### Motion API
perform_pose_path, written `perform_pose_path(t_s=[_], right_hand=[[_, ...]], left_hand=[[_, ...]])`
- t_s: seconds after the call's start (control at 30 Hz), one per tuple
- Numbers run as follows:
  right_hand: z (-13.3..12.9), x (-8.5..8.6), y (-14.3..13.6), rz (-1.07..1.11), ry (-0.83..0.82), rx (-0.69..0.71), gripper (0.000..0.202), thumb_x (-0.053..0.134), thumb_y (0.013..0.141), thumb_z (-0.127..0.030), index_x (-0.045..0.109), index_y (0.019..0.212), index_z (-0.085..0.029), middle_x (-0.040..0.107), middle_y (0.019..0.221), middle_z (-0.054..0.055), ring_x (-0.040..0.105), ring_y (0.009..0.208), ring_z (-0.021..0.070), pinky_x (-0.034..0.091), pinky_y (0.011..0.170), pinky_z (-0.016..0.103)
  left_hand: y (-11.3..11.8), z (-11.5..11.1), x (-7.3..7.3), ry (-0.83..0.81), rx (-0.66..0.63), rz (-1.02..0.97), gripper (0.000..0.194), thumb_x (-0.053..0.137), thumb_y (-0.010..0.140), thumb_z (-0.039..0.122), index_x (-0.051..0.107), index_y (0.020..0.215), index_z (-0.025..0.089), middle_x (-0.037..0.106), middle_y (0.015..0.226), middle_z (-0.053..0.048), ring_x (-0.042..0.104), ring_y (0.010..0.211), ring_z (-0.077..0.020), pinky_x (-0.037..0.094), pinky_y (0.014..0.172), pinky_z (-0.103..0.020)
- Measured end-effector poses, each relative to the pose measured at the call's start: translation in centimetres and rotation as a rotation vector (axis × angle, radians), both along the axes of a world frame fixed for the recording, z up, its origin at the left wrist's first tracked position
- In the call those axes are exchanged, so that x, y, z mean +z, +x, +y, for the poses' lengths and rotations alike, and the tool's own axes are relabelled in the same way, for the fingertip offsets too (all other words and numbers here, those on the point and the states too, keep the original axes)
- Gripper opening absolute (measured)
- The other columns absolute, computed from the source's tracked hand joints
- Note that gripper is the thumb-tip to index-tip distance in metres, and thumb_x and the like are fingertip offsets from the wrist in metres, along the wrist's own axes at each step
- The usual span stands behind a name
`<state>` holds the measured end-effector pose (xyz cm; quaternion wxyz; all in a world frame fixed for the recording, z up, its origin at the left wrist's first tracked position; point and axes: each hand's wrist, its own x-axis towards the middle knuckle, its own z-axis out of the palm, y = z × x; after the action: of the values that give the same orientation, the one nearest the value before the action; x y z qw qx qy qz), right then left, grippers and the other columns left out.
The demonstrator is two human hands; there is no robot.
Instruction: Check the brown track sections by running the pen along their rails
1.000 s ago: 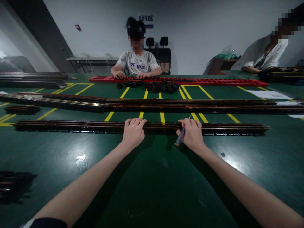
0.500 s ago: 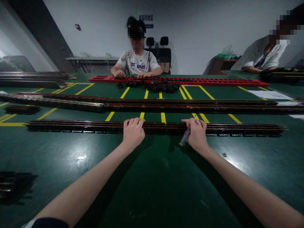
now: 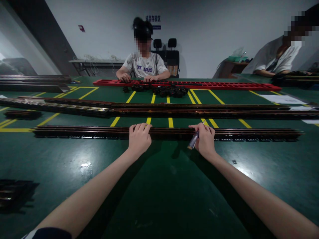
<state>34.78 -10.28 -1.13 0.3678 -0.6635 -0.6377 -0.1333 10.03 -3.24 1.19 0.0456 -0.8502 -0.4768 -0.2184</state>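
A bundle of long, thin dark strips (image 3: 171, 133) lies crosswise on the green table in front of me. My left hand (image 3: 139, 137) is closed over the bundle left of its middle, fingers curled over the far edge. Farther right, my right hand (image 3: 205, 139) is wrapped round a screwdriver-like tool (image 3: 193, 140). Its handle end points down toward me and its thin tip shows above my fingers. That hand also rests against the strips, with the index finger stretched along them. What lies under both palms is hidden.
Beyond lies a longer row of dark strips (image 3: 174, 110). Small black parts (image 3: 170, 90) sit before a red slotted rack (image 3: 224, 85), where a person (image 3: 147, 64) works. Another person (image 3: 279, 63) is at the right. More strips (image 3: 15, 194) lie near left.
The strip bundle has slid slightly to the right. My right hand, with the tool, has shifted a little left and away from me; my left hand has hardly moved.
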Motion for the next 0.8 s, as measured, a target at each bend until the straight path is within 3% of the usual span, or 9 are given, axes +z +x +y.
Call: perform_pose_path(t_s=[0.13,0.27,0.37,0.63,0.8], right_hand=[[-0.48,0.62,-0.23,-0.107,-0.002,0.007,0.032,0.043,0.055,-0.003,0.037,0.079,-0.024,0.070,0.097,0.007,0.055,0.090,0.0294,0.033,0.087,0.044],[-0.59,0.98,-0.78,-0.191,-0.007,0.076,0.022,0.049,0.067,-0.007,0.043,0.081,-0.023,0.068,0.095,0.009,0.055,0.088,0.0280,0.033,0.091,0.044],[-0.33,0.72,-0.82,-0.201,-0.016,0.035,0.016,0.051,0.072,-0.012,0.045,0.082,-0.023,0.067,0.092,0.010,0.055,0.087,0.0280,0.033,0.091,0.044],[-0.03,0.33,-0.79,-0.208,-0.079,0.024,0.036,0.047,0.056,0.001,0.042,0.083,-0.022,0.068,0.097,0.010,0.054,0.090,0.0276,0.033,0.088,0.042],[-0.12,0.41,-0.54,-0.202,-0.040,-0.050,0.036,0.044,0.057,0.003,0.041,0.081,-0.023,0.069,0.096,0.009,0.054,0.091,0.0290,0.032,0.087,0.043]], left_hand=[[-0.03,0.11,-0.14,0.011,-0.003,0.005,0.038,0.037,0.085,0.011,0.062,0.112,0.018,0.066,0.116,-0.011,0.057,0.110,-0.0274,0.037,0.098,-0.049],[-0.02,0.14,-0.16,0.019,0.002,0.011,0.038,0.038,0.084,0.011,0.063,0.112,0.019,0.066,0.115,-0.011,0.058,0.110,-0.0274,0.037,0.097,-0.049],[0.00,0.06,-0.03,-0.004,-0.002,0.011,0.039,0.038,0.084,0.010,0.063,0.113,0.018,0.066,0.117,-0.011,0.057,0.110,-0.0276,0.037,0.098,-0.049],[0.07,0.00,0.06,-0.014,0.004,0.018,0.039,0.038,0.084,0.009,0.062,0.114,0.014,0.065,0.118,-0.012,0.056,0.112,-0.0274,0.035,0.099,-0.048],[0.05,-0.03,0.05,-0.016,0.008,0.009,0.039,0.039,0.083,0.009,0.063,0.114,0.016,0.065,0.117,-0.011,0.056,0.112,-0.0272,0.035,0.099,-0.048]])
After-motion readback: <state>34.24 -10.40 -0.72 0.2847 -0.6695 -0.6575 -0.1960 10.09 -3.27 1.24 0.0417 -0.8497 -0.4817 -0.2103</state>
